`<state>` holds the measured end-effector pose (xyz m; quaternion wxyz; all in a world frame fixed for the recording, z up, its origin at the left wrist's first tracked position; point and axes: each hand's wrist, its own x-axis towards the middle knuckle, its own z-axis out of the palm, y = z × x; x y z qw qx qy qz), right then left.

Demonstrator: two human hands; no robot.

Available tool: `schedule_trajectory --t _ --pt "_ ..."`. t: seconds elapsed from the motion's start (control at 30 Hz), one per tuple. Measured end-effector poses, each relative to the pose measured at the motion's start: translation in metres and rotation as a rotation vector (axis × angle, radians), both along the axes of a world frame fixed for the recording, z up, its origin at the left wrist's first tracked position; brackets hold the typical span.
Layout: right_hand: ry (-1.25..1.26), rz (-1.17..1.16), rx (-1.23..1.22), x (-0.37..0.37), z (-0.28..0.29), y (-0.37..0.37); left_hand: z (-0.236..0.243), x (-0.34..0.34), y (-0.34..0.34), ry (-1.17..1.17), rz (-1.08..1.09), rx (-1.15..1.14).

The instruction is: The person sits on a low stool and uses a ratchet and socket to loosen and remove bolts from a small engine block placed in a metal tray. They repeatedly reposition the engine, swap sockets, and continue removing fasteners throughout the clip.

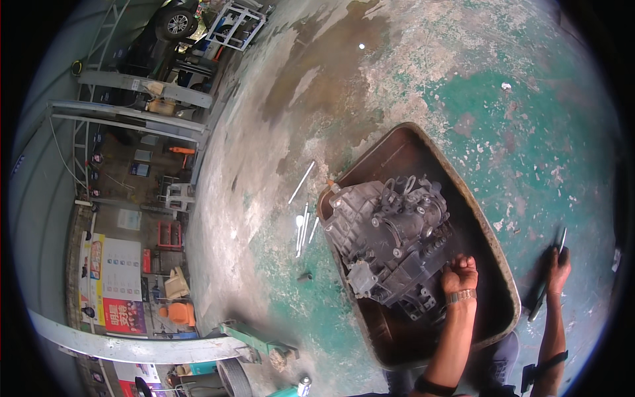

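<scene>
Closest up was a bare left hand (459, 272) wearing a shiny metal wristband (461, 296), fingers curled in, though I couldn't tell if it gripped anything. Grimy grey metal gearbox (397, 238) sat in a big brown rectangular tray (491, 294), just up and left of that hand, way nearer it than the right hand (559, 268). That one was wrapped round a slim metal bar (540, 303) outside the tray, slanting upper right to lower left.

Red poster (124, 316), boldly lettered (pale)
</scene>
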<state>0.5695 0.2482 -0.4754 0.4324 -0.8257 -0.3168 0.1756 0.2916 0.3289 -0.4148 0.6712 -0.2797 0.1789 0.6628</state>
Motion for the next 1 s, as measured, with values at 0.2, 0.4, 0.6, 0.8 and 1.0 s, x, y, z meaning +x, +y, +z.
schedule_trajectory --t 0.2,0.4,0.6,0.8,1.0 --pt "0.024 0.011 0.008 -0.001 0.002 0.0 0.01 0.004 0.004 0.13 0.088 -0.15" --pt "0.029 0.007 -0.002 -0.001 0.004 0.0 0.006 -0.001 -0.003 -0.039 0.004 -0.011" --pt "0.024 0.022 -0.015 0.0 0.003 0.0 0.015 0.005 0.004 0.102 0.024 -0.155" --pt "0.05 0.009 -0.031 0.001 -0.002 -0.002 0.019 0.004 0.005 0.13 0.043 -0.179" --pt "0.013 0.026 0.015 0.002 -0.004 -0.002 0.021 0.002 0.004 0.075 -0.018 -0.167"
